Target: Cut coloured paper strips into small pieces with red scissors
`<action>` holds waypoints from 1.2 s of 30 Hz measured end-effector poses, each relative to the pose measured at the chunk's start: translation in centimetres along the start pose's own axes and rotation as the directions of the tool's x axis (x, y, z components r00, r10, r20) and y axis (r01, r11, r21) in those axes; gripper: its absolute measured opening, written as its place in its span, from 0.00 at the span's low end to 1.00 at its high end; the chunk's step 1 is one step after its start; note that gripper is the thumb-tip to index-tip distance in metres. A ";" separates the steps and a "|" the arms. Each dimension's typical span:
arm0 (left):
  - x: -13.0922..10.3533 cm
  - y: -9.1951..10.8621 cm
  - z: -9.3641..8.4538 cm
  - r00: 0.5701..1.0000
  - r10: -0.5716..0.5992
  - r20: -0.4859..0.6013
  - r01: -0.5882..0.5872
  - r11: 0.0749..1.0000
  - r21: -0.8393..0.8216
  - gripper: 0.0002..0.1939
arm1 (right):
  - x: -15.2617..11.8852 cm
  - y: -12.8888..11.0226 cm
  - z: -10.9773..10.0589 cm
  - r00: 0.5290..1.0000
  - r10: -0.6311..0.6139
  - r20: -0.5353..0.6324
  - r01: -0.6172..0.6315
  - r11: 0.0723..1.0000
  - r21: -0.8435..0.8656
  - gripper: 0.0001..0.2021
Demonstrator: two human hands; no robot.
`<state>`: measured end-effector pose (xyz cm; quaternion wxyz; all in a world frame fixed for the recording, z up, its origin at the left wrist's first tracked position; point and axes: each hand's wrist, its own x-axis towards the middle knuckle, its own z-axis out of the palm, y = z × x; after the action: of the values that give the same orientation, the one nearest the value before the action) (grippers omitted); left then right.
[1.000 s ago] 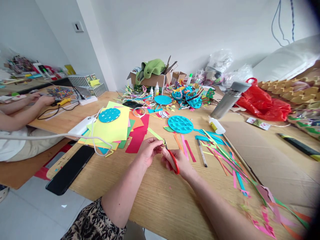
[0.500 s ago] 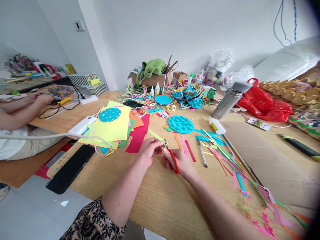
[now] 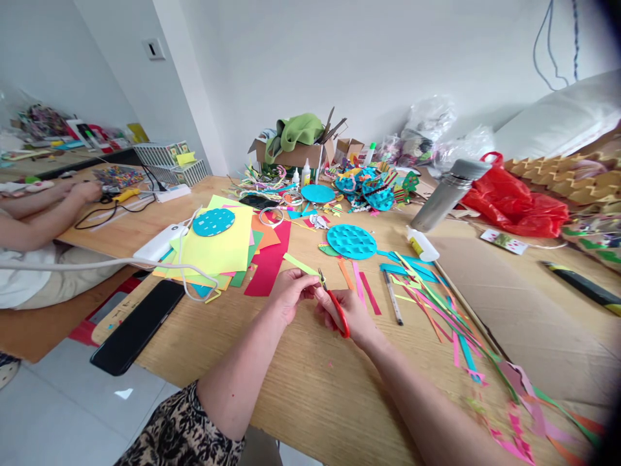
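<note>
My right hand (image 3: 350, 315) is wrapped round a pair of scissors with red handles (image 3: 342, 316), its blades pointing away from me. Close beside it, my left hand (image 3: 294, 292) pinches a narrow yellow-green paper strip (image 3: 299, 264). The blade tips meet the strip's right end by my left fingertips; whether they are cutting into it is too small to tell. Beyond my hands lies a blue paper oval with raised folds (image 3: 351, 241). Short orange, pink and red paper strips (image 3: 370, 293) rest just past my right hand.
Stacked coloured paper (image 3: 218, 252) and a black phone (image 3: 138, 327) lie left. To the right are a pen (image 3: 393, 298), a glue bottle (image 3: 422, 244), a steel flask (image 3: 449, 194), cardboard (image 3: 514, 304) and a cutter (image 3: 582, 285). Another person's hands (image 3: 83, 192) work at far left.
The yellow-green strip has shifted slightly, its free end now a little further left. Both hands stay in nearly the same place, still holding the strip and scissors.
</note>
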<state>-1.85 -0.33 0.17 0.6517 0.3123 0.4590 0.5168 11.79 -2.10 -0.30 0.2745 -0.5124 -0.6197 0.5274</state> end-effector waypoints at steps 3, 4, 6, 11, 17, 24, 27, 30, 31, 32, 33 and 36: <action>0.0 0.0 0.0 1.000 -0.001 -0.004 0.001 1.000 0.003 0.08 | 0.0 0.1 0.0 1.000 -0.016 0.006 0.016 1.000 -0.008 0.28; 0.0 -0.1 0.0 1.000 -0.004 -0.001 0.004 1.000 0.009 0.08 | 0.0 0.1 -0.1 1.000 -0.019 0.007 0.019 1.000 -0.007 0.28; 0.0 -0.1 0.0 1.000 -0.010 0.007 0.009 1.000 0.024 0.08 | 0.0 0.1 -0.1 1.000 -0.012 0.003 0.012 1.000 -0.003 0.28; 0.0 -0.2 -0.1 1.000 0.013 0.028 -0.014 1.000 0.024 0.08 | 0.0 -0.1 -0.1 1.000 0.006 -0.005 -0.006 1.000 -0.019 0.27; 0.1 -0.1 -0.2 0.999 0.018 0.040 -0.019 0.999 0.025 0.08 | -0.1 -0.3 -0.2 1.000 -0.015 0.016 0.016 0.999 -0.034 0.28; 0.2 -0.1 -0.2 0.999 0.028 0.046 -0.030 0.998 0.051 0.08 | -0.1 -0.3 -0.2 1.000 -0.007 0.009 0.007 0.999 -0.052 0.27; 0.1 -0.1 -0.2 0.999 0.025 0.035 -0.026 0.999 0.047 0.08 | -0.1 -0.1 -0.2 1.000 -0.013 0.012 0.014 0.998 -0.053 0.27; 0.0 -0.1 -0.1 0.999 0.013 0.033 -0.015 0.998 0.058 0.08 | -0.1 0.0 -0.3 1.000 -0.027 0.010 0.027 0.997 -0.072 0.28; 0.0 -0.1 -0.1 0.999 0.014 0.035 -0.016 0.998 0.063 0.09 | -0.1 0.0 -0.3 1.000 -0.030 0.008 0.031 0.996 -0.080 0.28; -0.1 -0.1 -0.1 0.999 0.016 0.036 -0.019 0.998 0.066 0.09 | -0.1 0.0 -0.3 1.000 -0.031 0.005 0.031 0.996 -0.083 0.28; -0.1 0.0 -0.1 0.999 0.020 0.036 -0.022 0.998 0.067 0.08 | -0.1 0.0 -0.3 1.000 -0.029 0.003 0.030 0.996 -0.083 0.28; 0.0 0.0 -0.1 0.999 0.023 0.035 -0.025 0.998 0.061 0.08 | -0.1 -0.1 -0.3 1.000 -0.020 0.007 0.021 0.997 -0.076 0.27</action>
<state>-1.96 -0.36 0.15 0.6432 0.3464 0.4596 0.5051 12.07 -2.09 -0.08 0.2585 -0.5146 -0.6452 0.5021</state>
